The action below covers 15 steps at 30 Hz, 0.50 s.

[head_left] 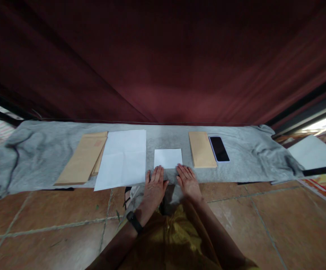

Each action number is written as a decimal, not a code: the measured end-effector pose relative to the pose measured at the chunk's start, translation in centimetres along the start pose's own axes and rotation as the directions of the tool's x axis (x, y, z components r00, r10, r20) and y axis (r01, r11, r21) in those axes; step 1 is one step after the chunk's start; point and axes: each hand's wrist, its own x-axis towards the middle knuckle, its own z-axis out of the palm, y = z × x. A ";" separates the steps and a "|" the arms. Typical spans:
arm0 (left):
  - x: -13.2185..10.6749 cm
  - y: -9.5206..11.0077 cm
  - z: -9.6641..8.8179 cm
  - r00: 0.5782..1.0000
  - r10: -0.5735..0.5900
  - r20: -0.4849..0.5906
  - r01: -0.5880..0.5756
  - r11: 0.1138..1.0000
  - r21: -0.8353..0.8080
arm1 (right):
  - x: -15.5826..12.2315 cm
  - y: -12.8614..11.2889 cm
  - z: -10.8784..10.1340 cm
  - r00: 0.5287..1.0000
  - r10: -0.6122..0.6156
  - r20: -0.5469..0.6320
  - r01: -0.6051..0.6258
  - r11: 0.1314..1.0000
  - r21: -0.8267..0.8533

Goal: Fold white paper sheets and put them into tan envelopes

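Note:
A small white rectangle of paper (168,157), which looks folded, lies flat in front of me. My left hand (155,183) rests with its fingertips at the paper's lower left corner, fingers stretched out. At the lower right corner lie the fingertips of my right hand (189,182), flat and extended too. Neither hand grips anything. Left of the small paper is a stack of large white sheets (123,157), its right edge close to my left fingers. A stack of brown envelopes (204,150) lies to the right, beyond my right hand.
More brown envelopes (81,159) lie at the left, beside the white sheets. A phone (219,149) with a dark screen sits right of the envelope stack. Grey cloth (250,153) covers the narrow table. A dark red curtain (163,75) hangs behind it.

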 end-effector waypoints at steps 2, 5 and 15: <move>0.0 0.0 0.0 1.000 -0.001 -0.018 0.001 1.000 -0.004 | -0.2 0.2 -0.1 1.000 0.000 -0.006 0.000 1.000 -0.001; 0.1 0.4 0.0 0.999 -0.017 -0.032 0.017 1.000 -0.002 | -0.4 0.3 -0.2 1.000 0.002 -0.011 -0.003 1.000 -0.003; 1.4 2.7 0.5 0.996 0.084 0.014 -0.083 0.996 -0.013 | 0.6 -1.4 0.1 0.998 0.068 -0.006 -0.069 0.996 -0.052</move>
